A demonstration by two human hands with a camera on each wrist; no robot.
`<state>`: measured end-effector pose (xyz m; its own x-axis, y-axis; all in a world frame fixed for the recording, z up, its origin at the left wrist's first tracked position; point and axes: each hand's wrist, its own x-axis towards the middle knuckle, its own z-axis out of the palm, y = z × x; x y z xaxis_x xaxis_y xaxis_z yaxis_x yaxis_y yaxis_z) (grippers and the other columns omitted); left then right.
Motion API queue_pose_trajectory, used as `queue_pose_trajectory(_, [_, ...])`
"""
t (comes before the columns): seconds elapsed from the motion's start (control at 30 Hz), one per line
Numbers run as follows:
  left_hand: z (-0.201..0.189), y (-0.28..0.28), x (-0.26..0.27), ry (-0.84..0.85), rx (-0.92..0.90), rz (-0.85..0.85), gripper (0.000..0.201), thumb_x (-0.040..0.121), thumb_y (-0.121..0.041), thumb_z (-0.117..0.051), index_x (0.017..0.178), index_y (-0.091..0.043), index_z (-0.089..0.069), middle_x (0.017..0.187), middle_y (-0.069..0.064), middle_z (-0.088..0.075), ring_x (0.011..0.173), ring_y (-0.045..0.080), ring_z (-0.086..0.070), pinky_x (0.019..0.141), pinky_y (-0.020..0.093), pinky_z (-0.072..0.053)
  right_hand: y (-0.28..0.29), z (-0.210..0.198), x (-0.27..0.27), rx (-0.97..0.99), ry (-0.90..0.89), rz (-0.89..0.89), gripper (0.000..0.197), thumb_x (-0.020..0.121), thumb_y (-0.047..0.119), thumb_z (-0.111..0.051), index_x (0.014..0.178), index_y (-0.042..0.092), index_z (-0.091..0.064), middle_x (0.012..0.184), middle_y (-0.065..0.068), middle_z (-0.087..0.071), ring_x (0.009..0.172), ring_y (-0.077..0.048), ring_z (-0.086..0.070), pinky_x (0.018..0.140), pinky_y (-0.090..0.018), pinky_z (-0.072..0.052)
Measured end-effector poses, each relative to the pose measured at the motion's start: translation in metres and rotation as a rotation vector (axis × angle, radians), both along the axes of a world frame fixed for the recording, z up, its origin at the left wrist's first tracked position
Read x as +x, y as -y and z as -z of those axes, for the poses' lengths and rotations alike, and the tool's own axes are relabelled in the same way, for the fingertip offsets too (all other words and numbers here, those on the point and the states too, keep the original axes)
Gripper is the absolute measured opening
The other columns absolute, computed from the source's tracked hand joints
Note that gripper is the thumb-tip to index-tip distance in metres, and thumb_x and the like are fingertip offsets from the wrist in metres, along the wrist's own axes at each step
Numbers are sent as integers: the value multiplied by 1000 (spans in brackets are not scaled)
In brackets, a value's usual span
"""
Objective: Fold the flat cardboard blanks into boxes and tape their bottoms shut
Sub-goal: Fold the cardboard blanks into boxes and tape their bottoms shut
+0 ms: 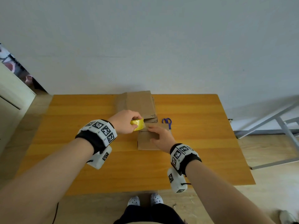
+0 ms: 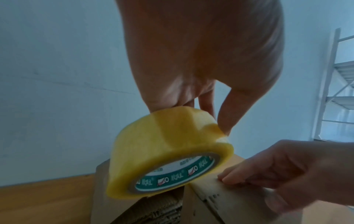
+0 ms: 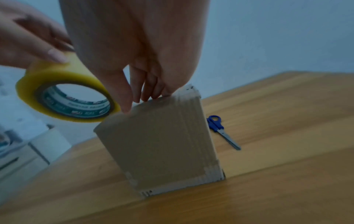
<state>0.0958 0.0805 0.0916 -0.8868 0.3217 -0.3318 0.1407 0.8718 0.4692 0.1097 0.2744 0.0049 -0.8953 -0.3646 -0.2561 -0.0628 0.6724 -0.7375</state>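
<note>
A folded cardboard box (image 1: 146,140) (image 3: 159,145) stands on the wooden table (image 1: 80,110), its closed flaps on top. My left hand (image 1: 124,121) grips a yellow tape roll (image 1: 137,124) (image 2: 162,151) (image 3: 65,94) at the box's far left top edge. My right hand (image 1: 160,135) lies on the box top, and its fingertips (image 3: 147,95) (image 2: 229,178) press down the edge right beside the roll. A stack of flat cardboard blanks (image 1: 137,104) lies just behind the box.
Blue-handled scissors (image 1: 167,122) (image 3: 220,128) lie on the table to the right of the box. A white cabinet (image 1: 11,94) stands off the table's left. A grey metal rack (image 1: 275,122) (image 2: 337,84) stands at the right.
</note>
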Motion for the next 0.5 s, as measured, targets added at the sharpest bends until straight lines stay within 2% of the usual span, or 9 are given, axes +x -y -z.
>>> queue_pose_trajectory(0.1, [-3,-7,-5,18,-55,58,40,89,-18,-57,129,-22,-55,128,-1,-59,114,17,-55,97,34,-45,1,-8,-6,-231,191,195,37,93,9,-54,130,13,-56,129,-1,-57,117,-12,-50,95,-19,-36])
queue_pose_trajectory(0.2, [-4,-16,-9,32,-122,89,40,90,-21,-54,130,-25,-54,135,-1,-54,118,19,-53,98,37,-45,4,-15,-11,-353,290,292,32,97,14,-50,128,11,-59,118,-2,-59,110,-11,-49,91,-20,-35])
queue_pose_trajectory(0.4, [-9,-34,-16,29,-224,137,41,93,-20,-48,134,-22,-51,138,1,-51,122,21,-50,93,32,-45,8,-12,-17,-329,297,358,29,96,16,-52,121,8,-63,121,-8,-61,106,-13,-51,98,-28,-41])
queue_pose_trajectory(0.5, [-9,-35,-19,35,-249,145,41,93,-22,-48,134,-23,-51,138,1,-52,121,22,-51,94,35,-46,9,-11,-20,-276,301,321,29,96,18,-52,122,10,-63,121,-7,-62,104,-13,-51,93,-27,-41])
